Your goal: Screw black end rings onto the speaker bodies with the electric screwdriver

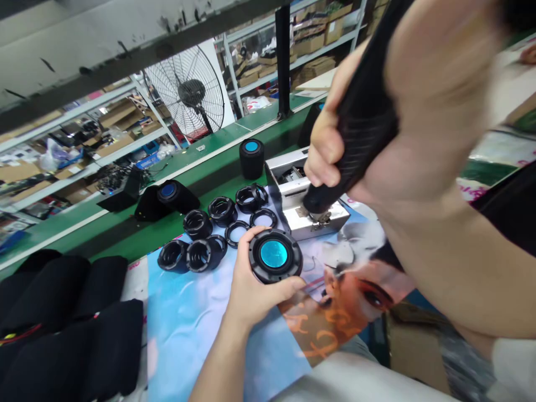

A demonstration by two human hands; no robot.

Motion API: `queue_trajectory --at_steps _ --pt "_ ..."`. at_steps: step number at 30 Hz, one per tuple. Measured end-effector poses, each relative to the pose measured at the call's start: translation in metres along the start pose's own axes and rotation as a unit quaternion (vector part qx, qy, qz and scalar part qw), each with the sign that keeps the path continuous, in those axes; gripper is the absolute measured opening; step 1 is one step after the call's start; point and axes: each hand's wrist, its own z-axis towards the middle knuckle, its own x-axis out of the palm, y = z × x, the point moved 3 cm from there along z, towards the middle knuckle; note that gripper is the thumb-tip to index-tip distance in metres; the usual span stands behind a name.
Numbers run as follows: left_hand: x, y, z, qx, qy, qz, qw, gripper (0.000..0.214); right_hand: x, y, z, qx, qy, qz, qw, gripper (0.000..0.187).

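My left hand [253, 293] grips a round black speaker [275, 255] with a shiny blue centre, its face turned up towards me. In my right hand [335, 134] is a black electric screwdriver [364, 123], pointed downward. Its tip meets the front of a metal box [299, 226], a screw feeder by its look, to the right of the speaker. What the tip touches there is too small to make out. Left of the speaker, several black plastic rings [221, 211] stand and lie on the printed mat [188, 324].
Black cloth-covered cylinders [75, 312] are piled at the left. A finished-looking black speaker [252, 159] stands behind the rings, and two more dark ones [167, 198] lie on the green bench [218, 184]. A fan [190, 92] and shelves with boxes are beyond. A metal beam crosses above.
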Motion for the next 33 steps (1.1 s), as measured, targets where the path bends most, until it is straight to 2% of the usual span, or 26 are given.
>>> queue_trajectory --at_steps 1,3,8,11,15,17,19,22,26,29,33 --pt "0.000 0.001 0.000 -0.006 0.005 -0.007 1.000 0.087 -0.006 -0.005 0.000 -0.035 0.004 0.010 0.999 0.050" --pt "-0.001 0.003 0.000 -0.014 0.008 -0.017 1.000 0.089 -0.018 -0.022 -0.002 -0.055 -0.011 0.003 0.998 0.051" --pt "-0.001 0.005 0.000 -0.018 0.009 -0.024 1.000 0.092 -0.033 -0.056 -0.010 -0.008 -0.047 -0.020 0.999 0.057" --pt "-0.002 0.006 0.001 -0.019 0.007 -0.026 0.999 0.095 -0.036 -0.062 -0.014 0.021 -0.030 -0.010 0.999 0.056" --pt "-0.003 0.006 0.002 -0.033 0.018 -0.026 0.999 0.098 -0.039 -0.055 -0.018 0.070 -0.005 0.004 0.998 0.054" --pt "-0.003 0.006 0.003 -0.034 0.025 -0.026 0.999 0.102 -0.040 -0.045 -0.017 0.046 -0.036 0.021 0.998 0.053" --pt "-0.003 0.006 0.003 -0.034 0.023 -0.023 0.999 0.106 -0.040 -0.037 -0.014 -0.007 -0.068 0.020 0.997 0.056" --pt "-0.004 0.007 0.002 -0.038 0.009 -0.017 0.999 0.112 -0.036 -0.038 -0.012 -0.049 -0.069 -0.015 0.996 0.053" --pt "-0.003 0.007 0.003 -0.041 0.015 -0.016 0.999 0.112 -0.035 -0.053 -0.016 -0.026 -0.047 -0.035 0.998 0.058" --pt "-0.003 0.006 0.003 -0.043 0.009 -0.020 0.999 0.112 -0.036 -0.056 -0.017 0.001 -0.037 -0.027 0.999 0.061" --pt "-0.002 0.006 0.004 -0.049 0.003 -0.031 0.998 0.113 -0.029 -0.033 -0.013 0.053 -0.040 0.005 0.998 0.058"
